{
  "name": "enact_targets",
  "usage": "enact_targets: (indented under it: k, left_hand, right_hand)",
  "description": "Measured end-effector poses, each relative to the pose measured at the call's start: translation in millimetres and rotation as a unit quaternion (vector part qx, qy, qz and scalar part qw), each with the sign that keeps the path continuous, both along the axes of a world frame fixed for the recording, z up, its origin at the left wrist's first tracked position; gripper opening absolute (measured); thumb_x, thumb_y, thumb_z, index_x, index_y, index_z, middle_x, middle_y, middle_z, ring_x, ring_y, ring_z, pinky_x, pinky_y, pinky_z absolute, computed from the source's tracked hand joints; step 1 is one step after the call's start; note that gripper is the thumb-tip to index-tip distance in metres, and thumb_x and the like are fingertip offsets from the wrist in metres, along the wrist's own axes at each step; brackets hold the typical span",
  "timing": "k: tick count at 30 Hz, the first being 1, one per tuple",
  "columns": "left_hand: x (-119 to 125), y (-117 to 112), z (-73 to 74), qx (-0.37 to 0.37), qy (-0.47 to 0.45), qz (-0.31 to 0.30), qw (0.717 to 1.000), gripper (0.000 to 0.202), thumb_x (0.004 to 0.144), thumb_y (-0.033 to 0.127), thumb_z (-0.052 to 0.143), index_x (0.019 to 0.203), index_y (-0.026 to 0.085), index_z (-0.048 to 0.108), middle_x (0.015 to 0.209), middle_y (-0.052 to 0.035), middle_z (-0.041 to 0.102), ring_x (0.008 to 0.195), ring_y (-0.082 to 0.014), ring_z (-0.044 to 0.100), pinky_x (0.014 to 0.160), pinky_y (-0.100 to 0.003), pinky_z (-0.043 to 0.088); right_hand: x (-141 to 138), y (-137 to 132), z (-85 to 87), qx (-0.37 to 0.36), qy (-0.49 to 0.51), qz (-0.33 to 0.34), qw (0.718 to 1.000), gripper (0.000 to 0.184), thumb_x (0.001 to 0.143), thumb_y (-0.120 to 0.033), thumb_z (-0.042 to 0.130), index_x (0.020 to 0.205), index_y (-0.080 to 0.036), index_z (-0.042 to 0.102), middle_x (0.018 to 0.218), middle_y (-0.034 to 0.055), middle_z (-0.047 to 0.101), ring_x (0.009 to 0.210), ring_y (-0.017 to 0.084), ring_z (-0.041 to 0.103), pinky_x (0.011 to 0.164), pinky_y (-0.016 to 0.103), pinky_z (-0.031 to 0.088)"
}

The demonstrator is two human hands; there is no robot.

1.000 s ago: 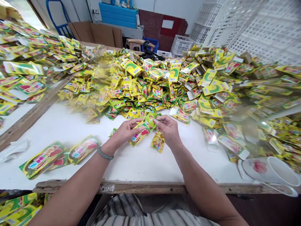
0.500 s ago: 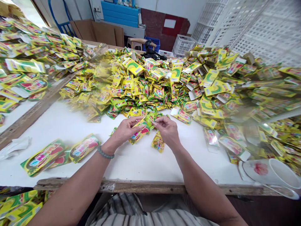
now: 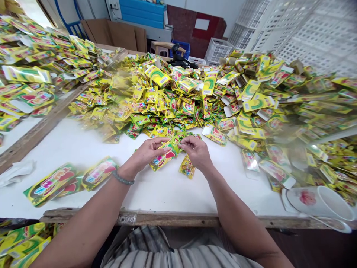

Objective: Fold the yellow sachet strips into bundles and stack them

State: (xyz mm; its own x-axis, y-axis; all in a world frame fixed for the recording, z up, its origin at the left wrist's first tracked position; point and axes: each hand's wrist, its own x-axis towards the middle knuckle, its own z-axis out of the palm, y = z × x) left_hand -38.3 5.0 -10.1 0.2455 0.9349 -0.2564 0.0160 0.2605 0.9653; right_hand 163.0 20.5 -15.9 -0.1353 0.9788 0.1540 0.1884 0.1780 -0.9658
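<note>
My left hand [image 3: 152,152] is closed on a small yellow-green candy box [image 3: 164,158] with fruit pictures, thumb across its front. The box slants over the table, its upper end towards the right. At that end my right hand [image 3: 196,150] pinches with thumb and forefinger at the box's edge; the exact part between the fingertips is hard to make out. Below the right fingers lies a yellow candy sachet [image 3: 187,166]. Green sachets [image 3: 182,134] lie just behind both hands, partly covered by them.
A large heap of sachets [image 3: 156,98] covers the table's back. Flat-looking candy boxes [image 3: 256,100] are piled at right, more beyond a wooden strip [image 3: 47,124] at left. Several boxes [image 3: 50,184] lie by my left forearm. A white flowered mug [image 3: 320,201] stands near the front right edge.
The candy box has shifted slightly left and up between my hands, and more of its upper end shows. Both hands keep nearly the same place and hold.
</note>
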Motion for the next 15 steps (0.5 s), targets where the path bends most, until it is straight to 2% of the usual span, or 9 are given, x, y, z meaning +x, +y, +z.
enact_targets:
  k: [5, 10, 13, 15]
  left_hand:
    - [-2, 2, 3.3, -0.032, -0.014, 0.025, 0.999, 0.070, 0.056, 0.041, 0.089, 0.119, 0.017, 0.069, 0.074, -0.0021, 0.072, 0.061, -0.0156, 0.064, 0.057, -0.025, 0.047]
    - [-4, 3, 8.9, -0.071, -0.081, 0.035, 0.994, 0.072, 0.055, 0.037, 0.090, 0.120, 0.017, 0.069, 0.081, -0.0046, 0.076, 0.065, -0.0167, 0.067, 0.061, -0.026, 0.050]
    - [-6, 3, 11.5, -0.064, -0.074, 0.032, 0.995, 0.069, 0.054, 0.035, 0.091, 0.117, 0.017, 0.070, 0.080, -0.0047, 0.076, 0.063, -0.0160, 0.066, 0.060, -0.025, 0.050]
    - [-7, 4, 13.4, -0.068, -0.066, 0.035, 0.995, 0.069, 0.054, 0.034, 0.091, 0.117, 0.016, 0.070, 0.078, -0.0043, 0.076, 0.061, -0.0158, 0.066, 0.058, -0.025, 0.049]
  right_hand:
    - [-12, 0, -6.4, -0.061, 0.035, -0.022, 0.997, 0.021, 0.069, -0.040, 0.075, 0.071, -0.023, 0.063, 0.064, -0.0007, 0.057, 0.059, 0.014, 0.048, 0.056, 0.028, 0.040]
    - [-21, -3, -4.8, -0.061, 0.081, -0.058, 0.993, 0.022, 0.071, -0.041, 0.073, 0.074, -0.021, 0.063, 0.070, 0.0007, 0.061, 0.062, 0.015, 0.053, 0.061, 0.029, 0.045]
    - [-21, -3, -4.4, -0.063, 0.055, -0.026, 0.996, 0.021, 0.072, -0.039, 0.073, 0.073, -0.021, 0.065, 0.068, 0.0003, 0.061, 0.061, 0.014, 0.052, 0.060, 0.029, 0.045]
    - [-17, -1, -4.8, -0.053, 0.044, -0.003, 0.998, 0.021, 0.076, -0.042, 0.071, 0.076, -0.021, 0.067, 0.071, 0.0011, 0.063, 0.065, 0.015, 0.055, 0.064, 0.030, 0.048]
